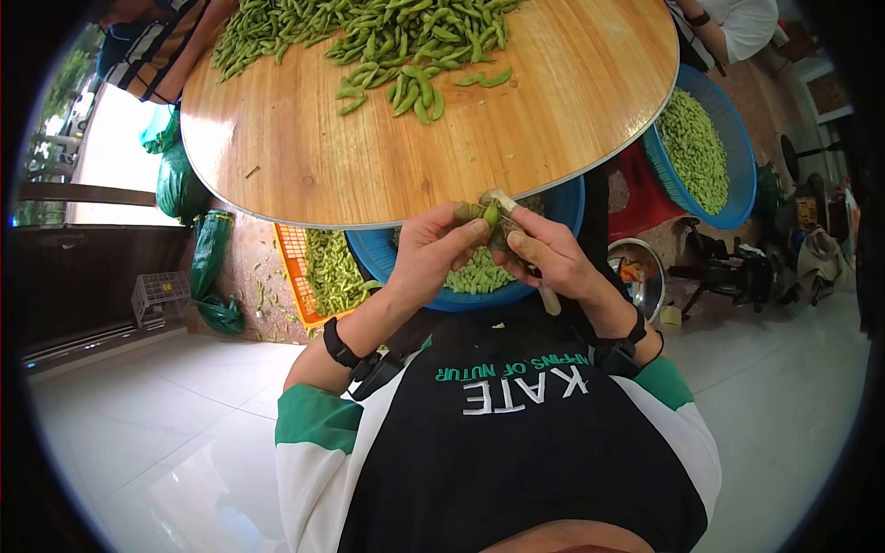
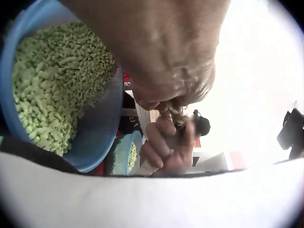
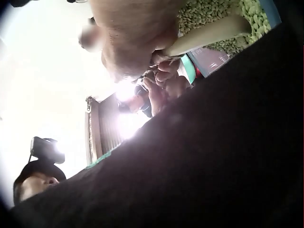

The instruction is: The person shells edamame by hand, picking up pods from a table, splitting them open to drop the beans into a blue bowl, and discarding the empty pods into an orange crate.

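Over the blue basin, the two hands meet in the head view. The left hand pinches a green soybean pod between its thumb and fingers. Close against it, the right hand grips a pale, rod-shaped handle whose end sticks out below the palm; its other end is hidden. Something pale covers a right fingertip, and a brownish covering shows on a left fingertip. Shelled green beans fill the basin below. More pods are heaped on the round wooden table.
An orange crate of pods stands left of the basin. Another blue basin of beans is at the right, near a metal bowl. Green sacks lie at the left. Other people sit across the table.
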Demonstrator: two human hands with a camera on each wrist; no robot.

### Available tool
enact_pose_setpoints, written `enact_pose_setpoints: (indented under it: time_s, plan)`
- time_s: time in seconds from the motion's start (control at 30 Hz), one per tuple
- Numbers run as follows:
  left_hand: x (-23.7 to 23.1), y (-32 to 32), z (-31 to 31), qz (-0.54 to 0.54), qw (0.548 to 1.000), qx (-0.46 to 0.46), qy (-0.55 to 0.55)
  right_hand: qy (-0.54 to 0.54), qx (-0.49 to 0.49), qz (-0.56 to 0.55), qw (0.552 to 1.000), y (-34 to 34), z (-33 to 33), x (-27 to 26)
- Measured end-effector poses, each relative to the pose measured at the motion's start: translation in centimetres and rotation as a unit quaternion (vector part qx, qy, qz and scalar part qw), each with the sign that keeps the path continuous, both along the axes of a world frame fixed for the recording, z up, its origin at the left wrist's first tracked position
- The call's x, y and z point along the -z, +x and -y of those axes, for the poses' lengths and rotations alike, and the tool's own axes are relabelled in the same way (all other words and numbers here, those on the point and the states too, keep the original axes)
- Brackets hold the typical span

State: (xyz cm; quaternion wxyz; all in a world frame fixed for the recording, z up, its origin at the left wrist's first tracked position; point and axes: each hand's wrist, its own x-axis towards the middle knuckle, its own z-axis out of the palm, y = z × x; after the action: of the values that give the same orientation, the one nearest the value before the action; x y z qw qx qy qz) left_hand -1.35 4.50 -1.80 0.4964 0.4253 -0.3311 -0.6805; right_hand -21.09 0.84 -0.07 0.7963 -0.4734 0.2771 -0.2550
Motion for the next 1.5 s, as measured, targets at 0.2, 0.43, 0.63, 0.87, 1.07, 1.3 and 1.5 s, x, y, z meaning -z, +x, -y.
enact_pose_setpoints:
  time_s: [0.2,0.43,0.63,0.87,1.07,1.3,1.5]
  plan:
    - [0.4,-0.3,0.1,0.023,0.999,-0.009,-0.035,0.023,0.003,0.079,0.997,0.2,-0.1,1.5]
    - [-0.2,-1.1,0.1,0.068,0.988,-0.059,-0.122,-0.025,0.042,0.031,0.998,0.6,-0.2,1.9]
    - [-0.1,-0.2,0.2,0.04,0.993,-0.037,-0.104,-0.034,0.06,0.064,0.996,0.9,0.0,1.5]
    - [-0.9,0.0,0.6,-0.125,0.992,0.02,-0.021,0.095,-0.03,0.201,0.975,0.3,0.6,1.9]
    - [-1.2,-0.1,0.4,-0.113,0.992,0.057,-0.006,0.105,-0.074,0.215,0.968,-0.5,0.8,2.4]
    - [-0.6,-1.0,0.3,0.182,0.967,-0.074,-0.161,0.004,0.07,0.079,0.994,1.0,0.5,2.1]
    - [-0.7,-2.5,-0.7,0.45,0.825,-0.137,-0.313,-0.078,0.169,0.038,0.982,2.1,0.0,2.7]
